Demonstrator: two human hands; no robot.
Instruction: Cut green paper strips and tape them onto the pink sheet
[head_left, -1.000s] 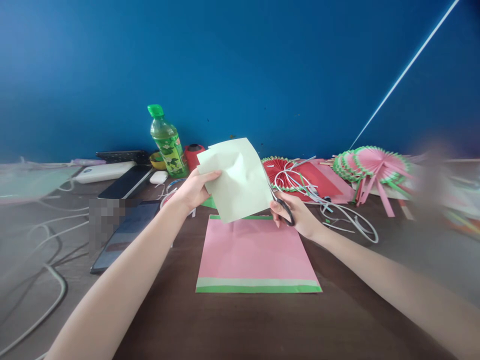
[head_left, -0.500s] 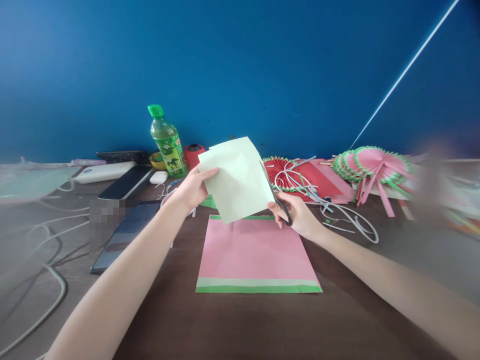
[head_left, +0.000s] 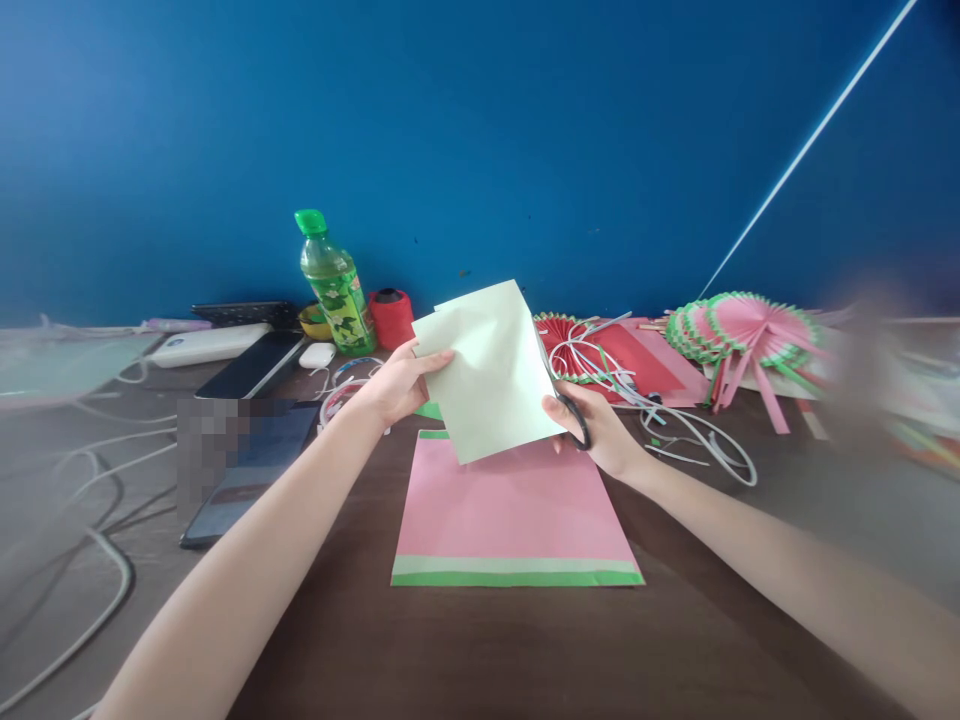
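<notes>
My left hand [head_left: 405, 384] pinches the left edge of a pale green sheet of paper [head_left: 491, 375], thumb on top, and holds it tilted above the table. At the sheet's right edge, my right hand [head_left: 594, 425] grips a pair of scissors [head_left: 578, 425] by its black handles. The right thumb also lies at the paper's lower right corner. The blades are mostly hidden along the paper's edge. Below, a pink paper sheet [head_left: 517, 515] with pale and dark green bands along its edge lies flat on the table, its far side partly covered by the raised paper.
A green-capped bottle [head_left: 337, 290] stands by the blue wall beside a red spool [head_left: 391, 320]. Phones [head_left: 255, 365], a white power bank [head_left: 211, 345] and cables lie left. White cables [head_left: 697, 425], red paper [head_left: 637, 360] and pleated paper fans [head_left: 750, 330] lie right.
Both hands have shifted slightly right and a little down, carrying the pale green paper and the scissors. The pink sheet has stayed in place.
</notes>
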